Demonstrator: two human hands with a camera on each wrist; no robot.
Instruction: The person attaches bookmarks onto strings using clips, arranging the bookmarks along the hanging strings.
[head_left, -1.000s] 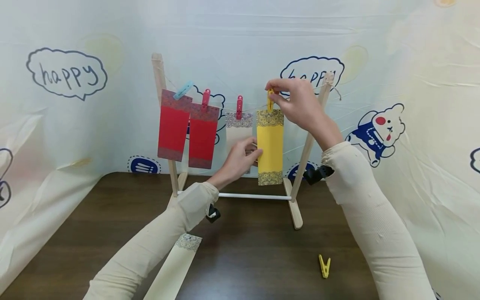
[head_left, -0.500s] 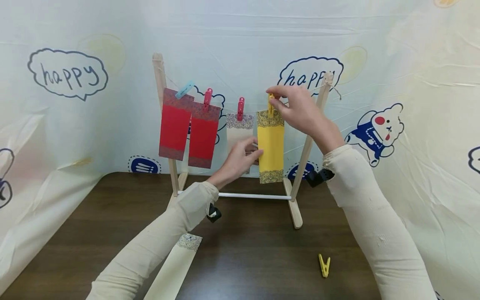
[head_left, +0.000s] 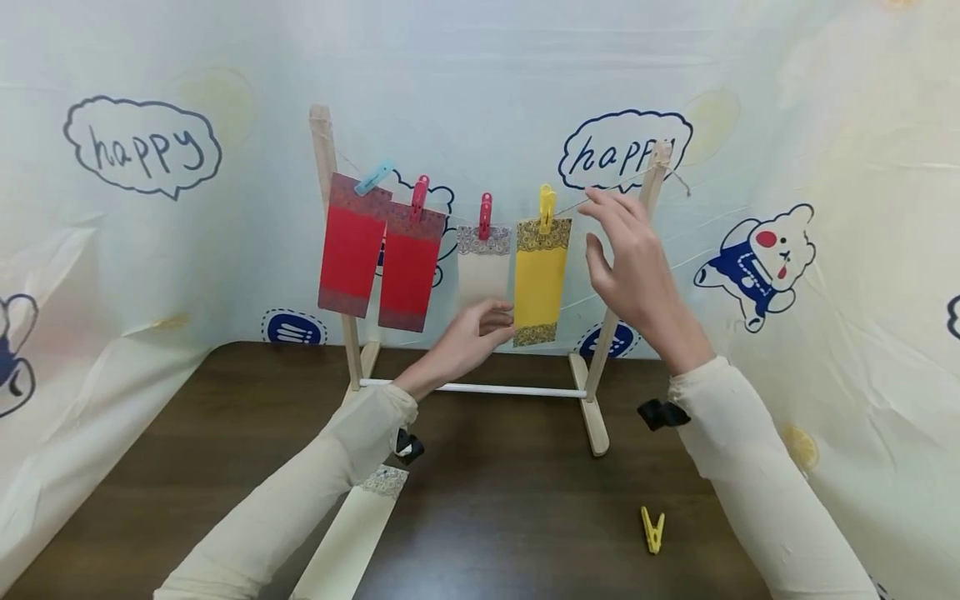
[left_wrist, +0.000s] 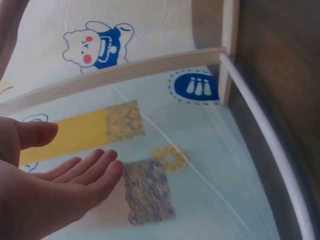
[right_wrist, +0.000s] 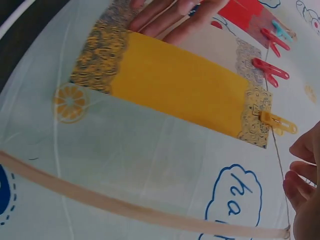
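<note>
A yellow card [head_left: 540,279] with patterned ends hangs from the string, held by a yellow clothespin [head_left: 547,208]. To the right of that clothespin is my right hand [head_left: 633,258], fingers loosely bent and holding nothing. My left hand [head_left: 468,337] is by the lower left edge of the yellow card, its fingers relaxed and apart from the thumb; it overlaps the lower part of a cream card [head_left: 483,271]. A red clothespin [head_left: 485,215] fixes the cream card to the string. In the left wrist view, the palm of the left hand [left_wrist: 65,185] shows nothing gripped.
Two red cards [head_left: 352,246] hang further left under a blue clothespin [head_left: 374,177] and a red one. A wooden frame [head_left: 592,417] with a white bar [head_left: 510,389] carries the string. On the dark table lie a cream card [head_left: 352,537] and a yellow clothespin [head_left: 652,531].
My right hand has let go of the yellow clothespin and moved right. My left hand has released the yellow card and dropped slightly. The card now hangs by the clothespin.
</note>
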